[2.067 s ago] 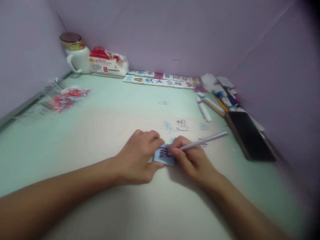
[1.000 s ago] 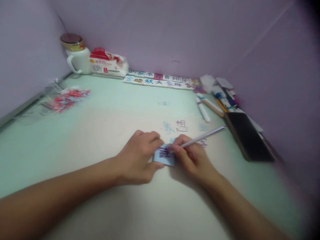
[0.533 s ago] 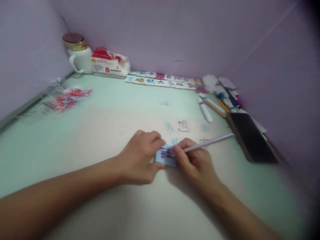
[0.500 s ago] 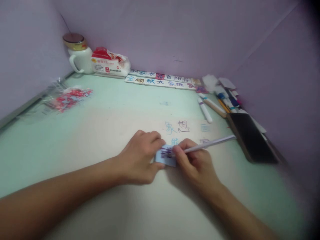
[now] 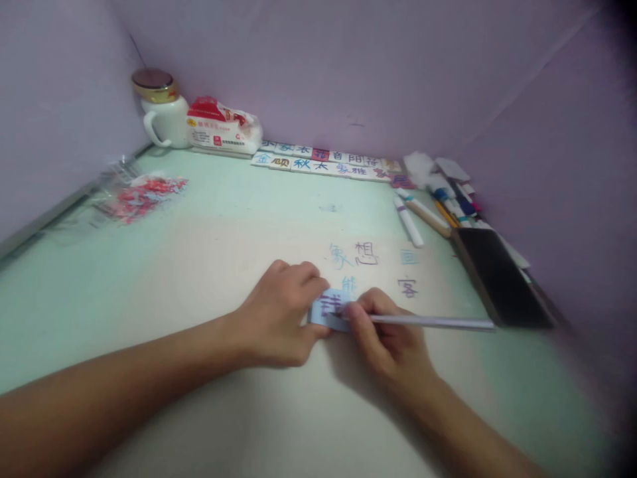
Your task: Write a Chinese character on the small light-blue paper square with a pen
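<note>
A small light blue block (image 5: 315, 318) lies on the table with a purple character on its top. My left hand (image 5: 283, 312) grips its left side, thumb at the near edge and fingers at the far edge. My right hand (image 5: 393, 338) pinches a slim silver, pen-like tool (image 5: 438, 322). Its shaft points right, nearly level, and its tip is at the block's right part, hidden by my fingers. Just beyond the block, characters in blue and purple (image 5: 365, 253) are written on the tabletop.
Two rows of lettered tiles (image 5: 318, 166) line the back wall. A lidded white mug (image 5: 166, 123) and a tissue pack (image 5: 223, 129) stand at back left, near a plastic bag with red and blue scraps (image 5: 144, 196). Markers (image 5: 409, 222) and a dark phone (image 5: 502, 275) lie at right.
The tool's rear end has swung down and towards me, from pointing up-right to nearly level. The right hand has shifted slightly, showing more of the purple character. The left hand stays put.
</note>
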`<action>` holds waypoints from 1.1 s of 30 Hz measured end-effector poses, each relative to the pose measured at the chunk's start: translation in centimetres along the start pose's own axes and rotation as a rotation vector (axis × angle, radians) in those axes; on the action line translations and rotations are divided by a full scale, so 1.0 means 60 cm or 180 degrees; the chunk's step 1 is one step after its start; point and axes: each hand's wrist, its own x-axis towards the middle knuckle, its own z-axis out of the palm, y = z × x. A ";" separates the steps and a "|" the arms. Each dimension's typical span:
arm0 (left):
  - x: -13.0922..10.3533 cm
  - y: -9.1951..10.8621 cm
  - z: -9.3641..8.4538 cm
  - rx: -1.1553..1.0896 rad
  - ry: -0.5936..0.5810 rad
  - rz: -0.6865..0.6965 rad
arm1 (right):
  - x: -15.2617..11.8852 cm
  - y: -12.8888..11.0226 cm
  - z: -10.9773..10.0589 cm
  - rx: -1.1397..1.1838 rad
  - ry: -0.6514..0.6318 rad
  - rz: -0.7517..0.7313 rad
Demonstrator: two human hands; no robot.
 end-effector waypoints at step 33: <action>-0.001 -0.001 0.001 0.0092 0.0061 -0.0043 | -0.017 -0.016 0.007 0.0202 0.0425 0.0424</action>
